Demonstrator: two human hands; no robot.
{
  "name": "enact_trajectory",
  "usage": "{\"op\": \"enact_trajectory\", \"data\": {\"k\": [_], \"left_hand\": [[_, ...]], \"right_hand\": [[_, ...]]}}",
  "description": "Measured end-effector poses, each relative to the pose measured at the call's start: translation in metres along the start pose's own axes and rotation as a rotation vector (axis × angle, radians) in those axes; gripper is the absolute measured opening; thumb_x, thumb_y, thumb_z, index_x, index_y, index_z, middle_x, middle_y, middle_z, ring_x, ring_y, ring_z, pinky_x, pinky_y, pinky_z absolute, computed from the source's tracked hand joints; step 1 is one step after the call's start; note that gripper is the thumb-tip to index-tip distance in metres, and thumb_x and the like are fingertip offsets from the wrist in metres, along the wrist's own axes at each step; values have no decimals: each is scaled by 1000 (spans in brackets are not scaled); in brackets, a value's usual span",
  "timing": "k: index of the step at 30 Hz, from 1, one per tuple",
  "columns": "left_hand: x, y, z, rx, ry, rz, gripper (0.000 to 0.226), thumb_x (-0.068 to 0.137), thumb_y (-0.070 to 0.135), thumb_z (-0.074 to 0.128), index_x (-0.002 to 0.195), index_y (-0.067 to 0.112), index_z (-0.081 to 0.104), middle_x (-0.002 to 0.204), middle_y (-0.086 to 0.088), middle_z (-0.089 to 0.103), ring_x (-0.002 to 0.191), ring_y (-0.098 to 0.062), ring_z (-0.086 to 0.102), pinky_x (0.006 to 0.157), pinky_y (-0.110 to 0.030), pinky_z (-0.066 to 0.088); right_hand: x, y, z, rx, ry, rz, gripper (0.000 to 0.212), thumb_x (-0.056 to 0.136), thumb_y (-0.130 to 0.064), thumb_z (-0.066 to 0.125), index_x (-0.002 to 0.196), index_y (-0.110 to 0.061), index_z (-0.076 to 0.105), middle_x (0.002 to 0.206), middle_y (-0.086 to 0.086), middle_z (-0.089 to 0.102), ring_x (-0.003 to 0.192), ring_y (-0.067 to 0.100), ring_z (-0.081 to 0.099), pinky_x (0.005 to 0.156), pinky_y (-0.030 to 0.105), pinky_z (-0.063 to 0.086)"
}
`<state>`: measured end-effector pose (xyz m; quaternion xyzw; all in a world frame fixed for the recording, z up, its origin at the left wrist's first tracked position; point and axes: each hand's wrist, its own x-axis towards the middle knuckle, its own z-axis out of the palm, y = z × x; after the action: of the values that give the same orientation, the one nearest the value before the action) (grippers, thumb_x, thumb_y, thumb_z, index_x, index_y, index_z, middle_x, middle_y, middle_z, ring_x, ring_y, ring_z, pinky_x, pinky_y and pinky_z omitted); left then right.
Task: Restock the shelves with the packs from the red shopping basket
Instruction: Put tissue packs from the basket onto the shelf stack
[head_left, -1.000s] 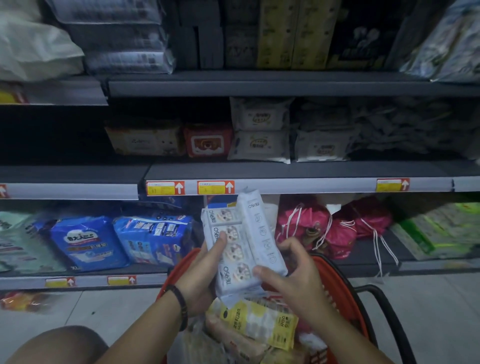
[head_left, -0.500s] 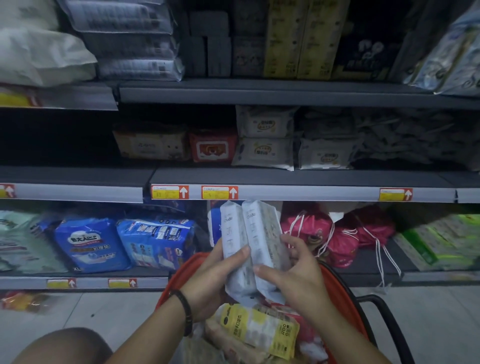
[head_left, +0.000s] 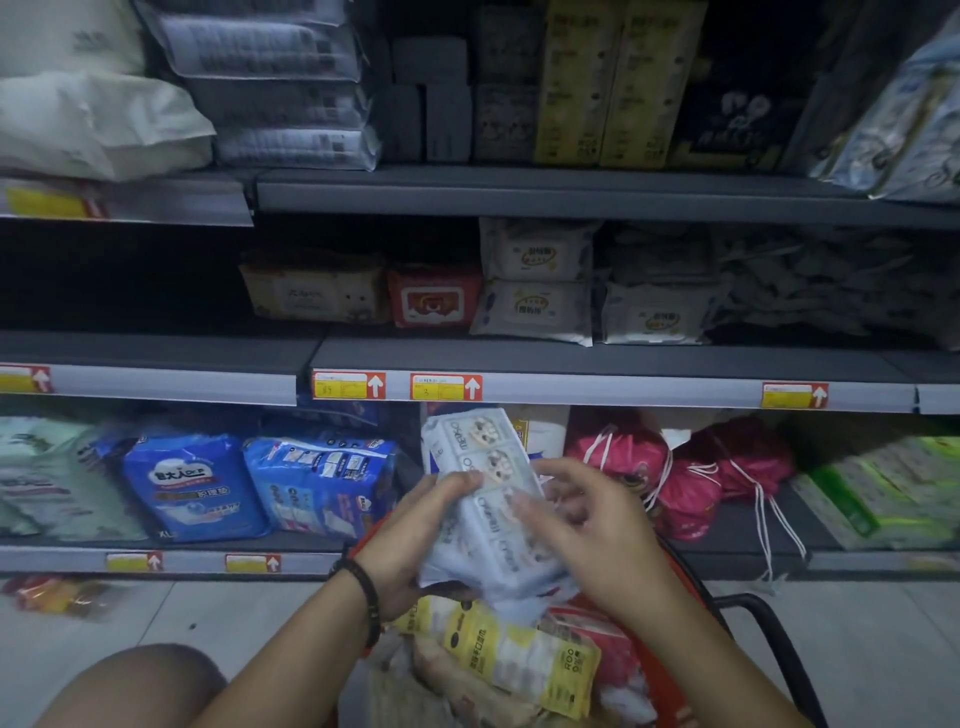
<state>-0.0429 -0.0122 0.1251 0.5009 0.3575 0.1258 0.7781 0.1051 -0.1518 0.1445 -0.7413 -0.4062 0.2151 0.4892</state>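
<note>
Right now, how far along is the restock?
Done: unclear; the middle shelf holds wipes packs, but nothing shows which came from the red basket. In hand: left hand and right hand hold a white multipack above the basket. Left: that multipack, plus the yellow pack and others in the basket.

pale blue pack (head_left: 491, 545), yellow pack (head_left: 519, 654) — red basket (head_left: 675, 566)

A shop aisle, plainly — grey shelves (head_left: 597, 358) run across at twelve o'clock, their front edges carrying yellow-and-red price tags (head_left: 348, 385) marked with arrows. Stacked wipes (head_left: 535, 312) sit at one o'clock and blue nappy packs (head_left: 192, 483) at nine — and a red shopping basket (head_left: 693, 584) full of goods sits at five, over a tiled floor (head_left: 857, 649).
</note>
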Motion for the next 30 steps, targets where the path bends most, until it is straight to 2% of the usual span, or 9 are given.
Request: {"op": "enact_trajectory", "data": {"k": [6, 10, 12, 15, 19, 21, 24, 26, 30], "left_hand": [[-10, 20, -14, 183, -148, -182, 35, 81, 45, 77, 98, 14, 83, 115, -19, 77, 110, -42, 73, 106, -56, 51], [-12, 25, -14, 196, -231, -202, 42, 81, 43, 81, 108, 11, 77, 116, -16, 77, 99, -33, 76, 103, -51, 55], [-12, 28, -14, 149, -242, -208, 58, 64, 46, 91, 109, 13, 78, 120, -19, 75, 103, -35, 75, 106, -56, 52], [-11, 31, -19, 103, -250, -206, 82, 53, 50, 99, 119, 9, 71, 119, -20, 73, 101, -35, 74, 105, -55, 51], [-20, 40, -21, -154, -258, -101, 76, 80, 73, 63, 105, 4, 80, 111, -24, 73, 88, -37, 76, 76, -52, 65], [-21, 43, -20, -254, -288, 42, 85, 77, 81, 60, 124, 10, 72, 123, -27, 69, 85, -40, 75, 60, -44, 66], [-18, 36, -12, -163, -332, 328, 89, 67, 47, 94, 144, 41, 51, 140, -18, 63, 90, -38, 71, 68, -43, 61], [-15, 27, -4, 12, -260, 472, 91, 67, 14, 89, 141, 48, 47, 129, -10, 69, 87, -32, 68, 70, -39, 58], [-18, 25, 9, 114, -59, 607, 76, 72, 30, 89, 134, 43, 49, 130, 1, 71, 104, -20, 74, 72, -31, 61]], "right_hand": [[16, 8, -10, 359, -93, 288, 65, 77, -34, 92, 129, -30, 54, 106, -7, 72, 92, 3, 73, 76, 27, 60], [22, 20, -11, 455, -193, 465, 92, 59, -46, 98, 141, -37, 59, 119, 5, 79, 115, 32, 72, 99, 64, 57], [25, 19, -17, 477, -289, 474, 85, 58, -55, 95, 136, -46, 63, 129, 5, 75, 123, 34, 67, 104, 65, 51], [28, 19, -22, 602, -380, 421, 66, 66, -35, 89, 128, -36, 69, 123, 13, 77, 114, 37, 72, 91, 59, 58], [32, 18, -21, 725, -226, 447, 64, 54, -25, 84, 116, -18, 68, 97, 11, 79, 83, 30, 77, 77, 45, 60], [35, 16, -21, 772, -102, 546, 71, 50, -27, 88, 118, -15, 70, 101, 10, 80, 83, 30, 76, 80, 43, 60], [36, 12, -19, 886, 21, 641, 83, 48, -39, 92, 124, -12, 74, 112, 15, 80, 93, 35, 76, 83, 43, 60], [33, 4, -17, 913, 77, 641, 67, 64, -43, 90, 124, -16, 74, 108, 16, 81, 89, 34, 77, 80, 43, 61], [22, -15, -12, 834, 185, 509, 47, 76, -45, 88, 116, -25, 73, 113, 9, 78, 91, 35, 79, 70, 47, 64]]}}
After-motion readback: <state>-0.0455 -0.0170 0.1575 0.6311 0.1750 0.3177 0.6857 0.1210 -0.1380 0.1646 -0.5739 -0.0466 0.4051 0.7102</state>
